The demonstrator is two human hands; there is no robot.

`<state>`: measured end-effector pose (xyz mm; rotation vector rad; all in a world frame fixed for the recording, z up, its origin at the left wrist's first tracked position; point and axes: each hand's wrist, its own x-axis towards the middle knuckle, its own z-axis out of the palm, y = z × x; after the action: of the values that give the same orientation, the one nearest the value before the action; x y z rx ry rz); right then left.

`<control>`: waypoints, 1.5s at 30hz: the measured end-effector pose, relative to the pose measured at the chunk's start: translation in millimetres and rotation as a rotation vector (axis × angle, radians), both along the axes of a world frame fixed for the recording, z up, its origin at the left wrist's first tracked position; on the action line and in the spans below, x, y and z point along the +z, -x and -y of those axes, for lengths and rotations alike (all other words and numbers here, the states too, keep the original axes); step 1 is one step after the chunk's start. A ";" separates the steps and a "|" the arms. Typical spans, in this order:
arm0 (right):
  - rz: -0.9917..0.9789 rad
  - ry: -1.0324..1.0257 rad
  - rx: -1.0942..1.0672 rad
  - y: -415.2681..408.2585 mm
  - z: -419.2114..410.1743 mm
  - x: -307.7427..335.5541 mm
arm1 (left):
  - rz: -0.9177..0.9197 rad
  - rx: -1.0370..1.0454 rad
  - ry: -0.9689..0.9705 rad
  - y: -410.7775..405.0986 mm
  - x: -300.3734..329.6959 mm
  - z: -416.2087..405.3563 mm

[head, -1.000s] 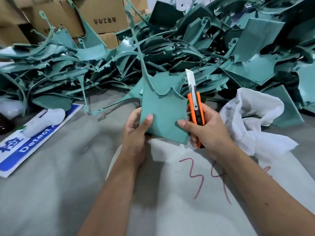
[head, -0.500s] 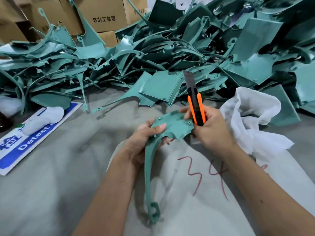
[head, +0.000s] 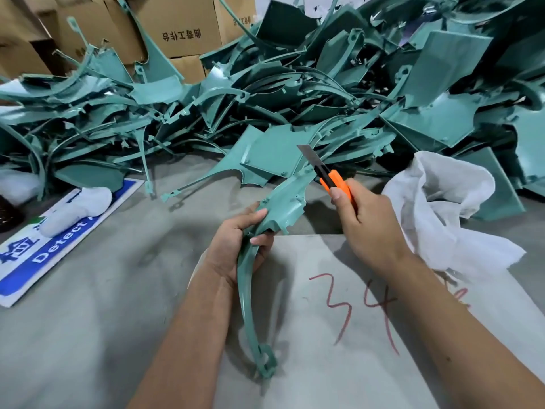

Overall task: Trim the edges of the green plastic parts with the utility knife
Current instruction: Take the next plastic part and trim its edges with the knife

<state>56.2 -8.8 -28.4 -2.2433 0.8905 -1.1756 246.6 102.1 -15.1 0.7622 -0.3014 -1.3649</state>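
Beyond and to the left of the left hand (head: 236, 246) lies a blue and white sign (head: 63, 240) with a white glove (head: 76, 209) on it. The left hand grips the green plastic part (head: 283, 202) at the neck where its wide plate narrows; thumb and fingers curl round it. The part's long curved arm hangs down past the wrist toward a grey sheet (head: 339, 335) marked in red. The plate end rises up and to the right, toward the right hand (head: 365, 228).

The right hand closes round the orange utility knife (head: 327, 175), thumb along the handle. The extended blade points up and away, just above the plate's far edge; contact cannot be confirmed. To the right of this hand lies a crumpled white cloth (head: 442, 208); beyond both hands sits the pile of green parts (head: 295, 93).

For a clean trim, the step likely requires a firm left-hand grip near the cut, a shallow blade angle, and strokes directed away from the holding fingers.
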 end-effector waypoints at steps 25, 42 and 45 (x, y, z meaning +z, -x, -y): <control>0.036 0.061 0.258 0.2 -8.4 5.3 | -0.067 0.207 0.105 -1.5 0.6 2.9; 0.004 0.038 0.180 -1.6 -6.1 1.3 | 0.085 0.124 0.055 -0.6 0.1 3.7; 0.021 0.030 0.227 1.3 -4.2 2.8 | 0.076 0.106 0.080 -0.3 0.6 2.6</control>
<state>54.9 -4.6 -25.6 -2.2809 0.5951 -1.1113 246.8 99.6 -14.5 0.7538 -0.3683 -1.2186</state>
